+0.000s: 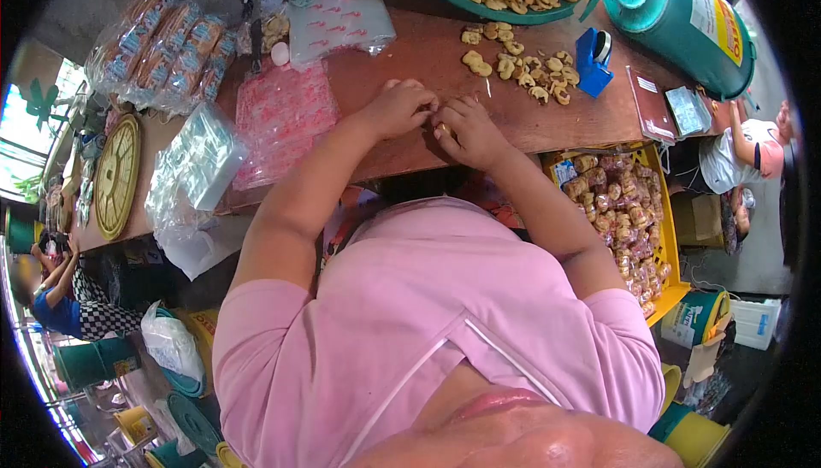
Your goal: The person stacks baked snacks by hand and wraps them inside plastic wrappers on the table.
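Left of the tape dispenser [590,64], left hand [402,110] and right hand [467,132] have curled fingers; any pinch cannot be told. Cookies [539,77] beside it look light, brittle, best held edgewise.

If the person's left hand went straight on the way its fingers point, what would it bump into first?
Most likely the right hand, whose fingers sit just beyond the fingertips of the left hand. Whether the two already touch is hard to tell.
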